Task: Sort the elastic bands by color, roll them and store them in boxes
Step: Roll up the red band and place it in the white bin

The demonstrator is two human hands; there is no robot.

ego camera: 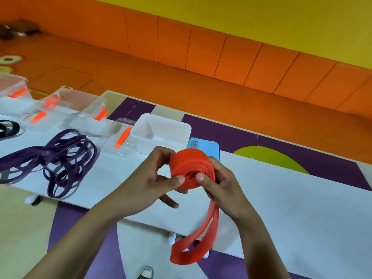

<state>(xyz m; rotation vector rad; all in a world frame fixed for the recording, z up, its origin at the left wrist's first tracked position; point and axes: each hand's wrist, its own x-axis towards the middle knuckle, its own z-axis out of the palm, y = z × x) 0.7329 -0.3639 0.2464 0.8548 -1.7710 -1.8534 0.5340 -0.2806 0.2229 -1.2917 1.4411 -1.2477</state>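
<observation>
A red elastic band (190, 165) is wound into a thick roll held above the white table (281, 198). My left hand (155, 176) grips the roll's left side with the thumb on its face. My right hand (219, 182) holds the right side, thumb pressed at the centre. The unrolled tail of the band hangs down past the table's near edge in a loop. A tangle of purple bands (58, 158) lies on the table to the left. A black band (8, 128) shows at the far left edge.
An open white box (181, 129) stands just beyond my hands, with a blue phone (207, 147) to its right. Clear boxes with orange latches (78, 105) and a clear lid (120, 141) line the table's far left. A shoe (146, 273) shows on the floor below.
</observation>
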